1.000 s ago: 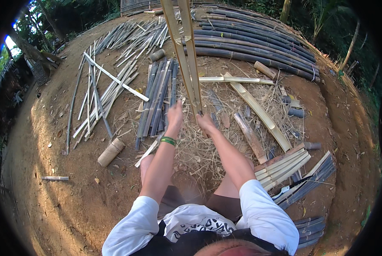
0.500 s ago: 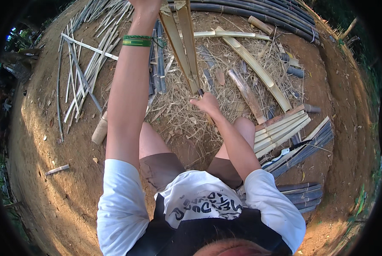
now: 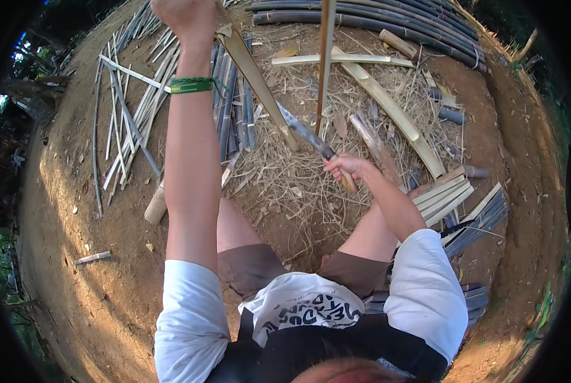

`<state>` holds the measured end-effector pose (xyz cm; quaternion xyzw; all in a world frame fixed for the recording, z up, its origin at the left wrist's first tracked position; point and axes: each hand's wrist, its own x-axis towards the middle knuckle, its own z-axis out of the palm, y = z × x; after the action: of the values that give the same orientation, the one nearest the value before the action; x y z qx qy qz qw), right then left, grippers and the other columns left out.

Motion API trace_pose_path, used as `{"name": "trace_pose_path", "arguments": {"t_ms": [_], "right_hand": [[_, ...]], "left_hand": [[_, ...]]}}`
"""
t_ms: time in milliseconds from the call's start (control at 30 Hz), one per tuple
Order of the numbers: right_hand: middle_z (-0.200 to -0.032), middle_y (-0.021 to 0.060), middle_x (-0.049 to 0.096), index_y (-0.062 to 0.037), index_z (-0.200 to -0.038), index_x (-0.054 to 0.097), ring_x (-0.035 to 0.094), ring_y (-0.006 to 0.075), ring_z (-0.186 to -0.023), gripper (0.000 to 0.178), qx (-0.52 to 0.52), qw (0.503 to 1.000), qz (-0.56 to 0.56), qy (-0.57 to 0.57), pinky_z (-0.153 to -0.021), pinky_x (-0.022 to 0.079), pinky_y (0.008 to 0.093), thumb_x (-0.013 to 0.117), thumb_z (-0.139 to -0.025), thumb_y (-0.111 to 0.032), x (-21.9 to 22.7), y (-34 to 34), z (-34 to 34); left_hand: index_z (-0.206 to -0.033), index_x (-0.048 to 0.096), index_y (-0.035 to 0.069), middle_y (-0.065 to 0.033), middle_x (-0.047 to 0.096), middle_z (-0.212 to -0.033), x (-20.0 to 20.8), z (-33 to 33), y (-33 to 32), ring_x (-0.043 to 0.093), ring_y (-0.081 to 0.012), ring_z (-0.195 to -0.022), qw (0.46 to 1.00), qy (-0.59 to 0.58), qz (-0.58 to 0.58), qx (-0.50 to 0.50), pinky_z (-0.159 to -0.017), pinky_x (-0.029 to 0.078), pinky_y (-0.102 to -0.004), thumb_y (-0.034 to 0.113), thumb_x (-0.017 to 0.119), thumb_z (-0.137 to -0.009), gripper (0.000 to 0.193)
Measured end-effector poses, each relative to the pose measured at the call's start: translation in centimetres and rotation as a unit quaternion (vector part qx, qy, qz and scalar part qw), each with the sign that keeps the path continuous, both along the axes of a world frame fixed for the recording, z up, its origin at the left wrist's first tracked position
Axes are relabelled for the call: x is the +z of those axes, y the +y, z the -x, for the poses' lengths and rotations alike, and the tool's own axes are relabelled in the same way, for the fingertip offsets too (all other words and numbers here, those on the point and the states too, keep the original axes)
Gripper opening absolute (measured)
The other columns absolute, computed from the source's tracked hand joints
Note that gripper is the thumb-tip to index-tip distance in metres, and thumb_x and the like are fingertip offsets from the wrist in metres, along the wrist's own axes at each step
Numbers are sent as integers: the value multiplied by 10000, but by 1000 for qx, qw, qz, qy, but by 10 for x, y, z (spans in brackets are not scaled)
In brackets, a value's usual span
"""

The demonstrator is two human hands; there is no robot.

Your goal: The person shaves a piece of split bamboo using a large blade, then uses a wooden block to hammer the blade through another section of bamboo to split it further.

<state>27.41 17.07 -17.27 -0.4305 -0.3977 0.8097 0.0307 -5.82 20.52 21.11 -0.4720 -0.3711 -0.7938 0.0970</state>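
My right hand (image 3: 349, 167) is closed round the handle of a long-bladed knife (image 3: 306, 134), its blade angled away to the upper left. Two split bamboo pieces stand apart above the ground. The left bamboo piece (image 3: 253, 73) leans beside my left wrist, its lower end near the blade. A second bamboo piece (image 3: 325, 60) rises almost straight up, past the top edge. My left hand (image 3: 184, 18) is raised at the top of the view next to the left piece. Its fingers are cut off, so its grip is hidden.
Thin bamboo strips (image 3: 135, 108) lie on the dirt at left. Dark bamboo poles (image 3: 368, 22) are stacked at the far side. A split bamboo length (image 3: 394, 112) crosses the shavings (image 3: 285, 179). Cut slats (image 3: 448, 198) are piled by my right knee.
The two bamboo pieces, close together before, now stand well apart. My right hand has moved right and nearer with the knife, whose blade now shows. My left hand has shifted left.
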Motion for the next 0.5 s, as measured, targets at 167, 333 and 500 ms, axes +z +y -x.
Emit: {"name": "trace_pose_path", "arguments": {"t_ms": [167,333,500], "right_hand": [[-647,-6,524,-82,-828,540,499,100,-506,209,-89,983,-147,-68,-477,431,278,717,-938,-95,13,-26,68],[-617,33,576,-64,-762,563,557,123,-507,276,-176,947,-251,-99,-480,438,324,746,-937,-172,25,-44,50],[-562,13,554,-80,-711,545,557,126,-478,364,-239,919,-291,-120,-480,443,331,742,-952,-269,43,-65,7]], "left_hand": [[-800,582,86,58,477,-624,3,-5,6,432,-60,-558,999,29,0,34,-507,342,-280,465,551,-1085,475],[-1030,660,-37,-130,725,-910,6,26,22,674,-243,-809,972,87,133,174,-743,528,-400,534,575,-1043,577],[-1083,619,-10,-116,717,-884,1,-4,9,672,-219,-780,984,72,122,108,-742,537,-353,509,577,-1054,521]]}}
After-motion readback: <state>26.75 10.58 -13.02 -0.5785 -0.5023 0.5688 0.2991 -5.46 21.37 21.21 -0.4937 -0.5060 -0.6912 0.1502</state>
